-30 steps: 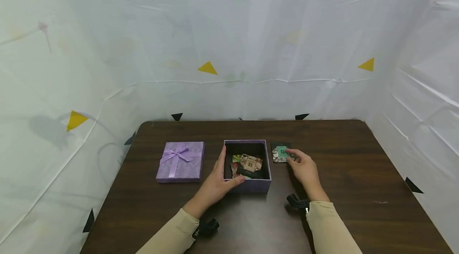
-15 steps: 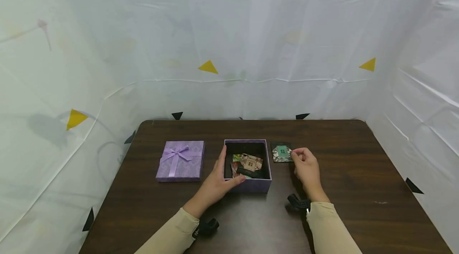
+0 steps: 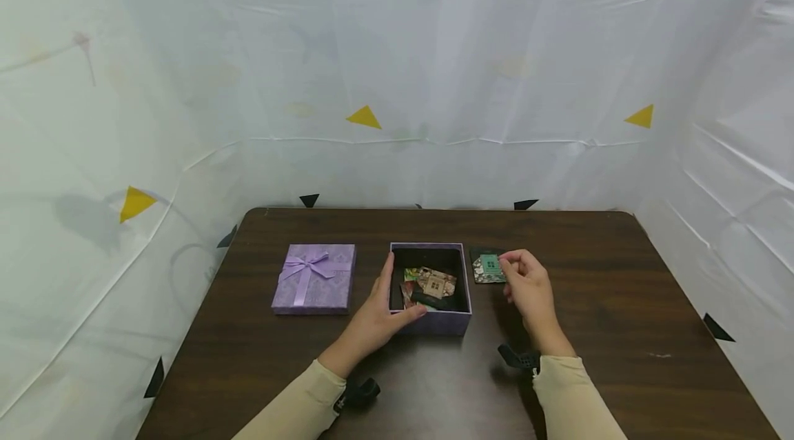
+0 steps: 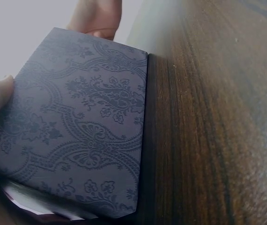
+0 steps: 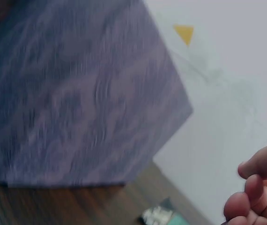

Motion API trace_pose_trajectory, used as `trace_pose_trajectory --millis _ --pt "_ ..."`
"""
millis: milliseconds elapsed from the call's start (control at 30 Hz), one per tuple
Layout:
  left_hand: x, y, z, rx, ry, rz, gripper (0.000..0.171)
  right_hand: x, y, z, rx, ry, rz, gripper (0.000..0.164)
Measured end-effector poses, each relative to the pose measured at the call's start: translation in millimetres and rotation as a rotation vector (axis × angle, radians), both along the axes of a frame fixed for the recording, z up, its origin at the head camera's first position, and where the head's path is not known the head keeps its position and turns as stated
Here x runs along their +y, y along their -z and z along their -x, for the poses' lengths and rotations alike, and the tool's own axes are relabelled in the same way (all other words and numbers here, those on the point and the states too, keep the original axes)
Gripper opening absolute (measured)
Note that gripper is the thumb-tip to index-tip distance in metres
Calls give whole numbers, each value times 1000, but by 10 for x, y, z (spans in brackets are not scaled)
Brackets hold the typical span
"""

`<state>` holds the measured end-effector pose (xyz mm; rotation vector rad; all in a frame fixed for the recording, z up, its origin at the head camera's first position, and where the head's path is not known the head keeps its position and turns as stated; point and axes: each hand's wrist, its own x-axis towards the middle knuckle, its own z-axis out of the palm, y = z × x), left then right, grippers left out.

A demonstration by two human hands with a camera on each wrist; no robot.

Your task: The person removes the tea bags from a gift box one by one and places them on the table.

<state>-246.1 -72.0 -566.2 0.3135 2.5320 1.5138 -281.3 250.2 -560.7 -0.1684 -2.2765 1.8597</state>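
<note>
The purple box [image 3: 439,324] sits on the dark wooden tabletop [image 3: 443,392] with its open top facing up. At the box's near left corner, the left hand [image 3: 372,321] has its grip clamped on the walls, thumb over the front rim. Small packets [image 3: 435,283] lie inside the box. Just right of the box, a green-labelled packet [image 3: 487,270] lies under the bunched fingertips of the right hand [image 3: 530,288]; I cannot tell whether that grip pinches it. Left of the box rests a purple lid [image 3: 313,279] with a ribbon bow.
</note>
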Motion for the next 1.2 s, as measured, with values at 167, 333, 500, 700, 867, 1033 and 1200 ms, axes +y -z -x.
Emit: trace_pose_trajectory --millis 167,333,500,700,867,1033,1200 --pt "2 1 4 12 2 -2 119 -117 -326 -80 -59 -132 -21 29" --pt "4 0 17 16 8 -4 119 -231 -612 -120 -74 -364 -139 23" --pt "14 2 24 9 -2 -6 119 -388 -791 -66 -90 -576 -172 18" --pt "12 0 12 -8 -3 -2 120 -540 -873 82 -156 -700 -177 21" --pt "0 7 8 -10 -5 -1 117 -650 -858 237 -197 -775 -197 23" --pt "-12 23 -6 -3 -1 -9 118 -777 -821 382 -254 -839 -224 22" --pt "-6 19 6 4 6 -19 116 -863 -816 510 -340 -841 -256 24"
